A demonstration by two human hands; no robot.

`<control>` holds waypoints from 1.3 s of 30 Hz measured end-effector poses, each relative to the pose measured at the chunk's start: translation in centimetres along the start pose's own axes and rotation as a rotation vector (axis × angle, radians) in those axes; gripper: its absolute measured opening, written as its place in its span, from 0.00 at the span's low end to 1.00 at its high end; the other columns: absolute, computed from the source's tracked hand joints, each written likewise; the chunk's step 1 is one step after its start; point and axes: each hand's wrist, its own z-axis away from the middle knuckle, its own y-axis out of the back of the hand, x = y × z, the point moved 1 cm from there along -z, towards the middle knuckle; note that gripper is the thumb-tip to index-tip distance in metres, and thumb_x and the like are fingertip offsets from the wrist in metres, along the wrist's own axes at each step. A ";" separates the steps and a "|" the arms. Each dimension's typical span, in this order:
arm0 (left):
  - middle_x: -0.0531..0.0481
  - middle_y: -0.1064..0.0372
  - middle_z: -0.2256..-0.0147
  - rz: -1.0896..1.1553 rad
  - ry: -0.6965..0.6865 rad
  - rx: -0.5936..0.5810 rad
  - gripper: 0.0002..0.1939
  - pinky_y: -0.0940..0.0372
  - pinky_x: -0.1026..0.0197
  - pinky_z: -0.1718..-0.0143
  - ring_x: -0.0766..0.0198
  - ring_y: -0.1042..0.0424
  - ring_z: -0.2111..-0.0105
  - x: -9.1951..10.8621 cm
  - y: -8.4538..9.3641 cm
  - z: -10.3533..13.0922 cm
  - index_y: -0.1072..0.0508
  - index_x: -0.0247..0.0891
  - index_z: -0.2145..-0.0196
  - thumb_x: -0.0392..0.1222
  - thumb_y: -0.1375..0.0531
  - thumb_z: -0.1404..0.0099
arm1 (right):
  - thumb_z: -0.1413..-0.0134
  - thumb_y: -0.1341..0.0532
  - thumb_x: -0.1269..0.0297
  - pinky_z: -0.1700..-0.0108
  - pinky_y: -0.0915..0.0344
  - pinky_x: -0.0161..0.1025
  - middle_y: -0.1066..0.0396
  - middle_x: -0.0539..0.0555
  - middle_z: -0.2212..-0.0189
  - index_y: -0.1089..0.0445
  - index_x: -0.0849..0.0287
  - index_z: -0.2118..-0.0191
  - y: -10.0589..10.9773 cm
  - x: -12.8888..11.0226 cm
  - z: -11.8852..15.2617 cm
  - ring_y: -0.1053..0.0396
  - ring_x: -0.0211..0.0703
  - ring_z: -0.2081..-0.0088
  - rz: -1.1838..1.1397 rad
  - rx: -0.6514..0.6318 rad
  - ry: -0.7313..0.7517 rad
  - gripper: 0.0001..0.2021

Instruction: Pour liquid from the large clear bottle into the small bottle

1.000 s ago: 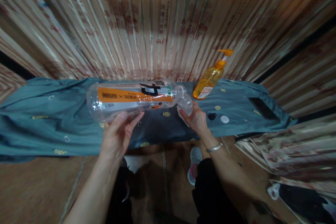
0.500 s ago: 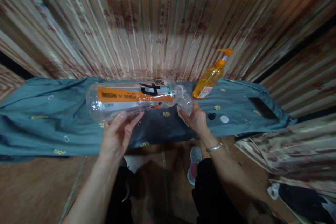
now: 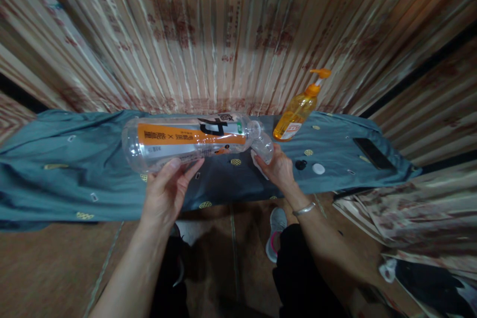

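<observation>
A large clear plastic bottle (image 3: 179, 140) with an orange and silver label is held sideways above the cloth, its neck pointing right. My left hand (image 3: 167, 186) grips it from below near its base, the fingers partly hidden behind it. My right hand (image 3: 278, 166) is closed around a small clear plastic container (image 3: 264, 146), which is tilted with its upper end against the large bottle's mouth. Whether liquid passes between them I cannot tell. Right of that hand lie a small black piece (image 3: 301, 164) and a round white cap (image 3: 318, 169).
An orange pump bottle (image 3: 296, 114) with amber liquid stands at the back of the teal cloth (image 3: 112, 184) covering the narrow table. A dark phone (image 3: 373, 154) lies at the right end. Behind hangs a patterned curtain (image 3: 208, 35); shoes show on the floor below.
</observation>
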 end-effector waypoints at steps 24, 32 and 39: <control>0.56 0.15 0.64 0.004 0.003 -0.003 0.23 0.18 0.50 0.51 0.57 0.16 0.60 0.1 -0.1 0.0 0.23 0.45 0.73 0.44 0.15 0.61 | 0.38 0.38 0.44 0.60 0.30 0.42 0.18 0.65 0.59 0.34 0.61 0.44 0.1 -0.1 0.0 0.19 0.56 0.60 -0.005 0.003 -0.010 0.28; 0.56 0.15 0.66 0.009 0.005 0.007 0.23 0.17 0.54 0.53 0.59 0.16 0.61 0.0 -0.2 0.1 0.22 0.44 0.74 0.45 0.14 0.63 | 0.37 0.38 0.45 0.60 0.29 0.42 0.18 0.66 0.57 0.35 0.62 0.43 0.1 -0.1 0.0 0.19 0.57 0.59 0.004 0.008 0.008 0.28; 0.55 0.15 0.63 0.008 -0.005 0.005 0.23 0.18 0.50 0.51 0.56 0.16 0.59 0.0 -0.1 0.0 0.22 0.46 0.72 0.45 0.15 0.61 | 0.37 0.38 0.44 0.60 0.29 0.42 0.18 0.65 0.59 0.34 0.61 0.44 0.0 -0.1 0.0 0.19 0.56 0.60 0.014 0.017 0.003 0.26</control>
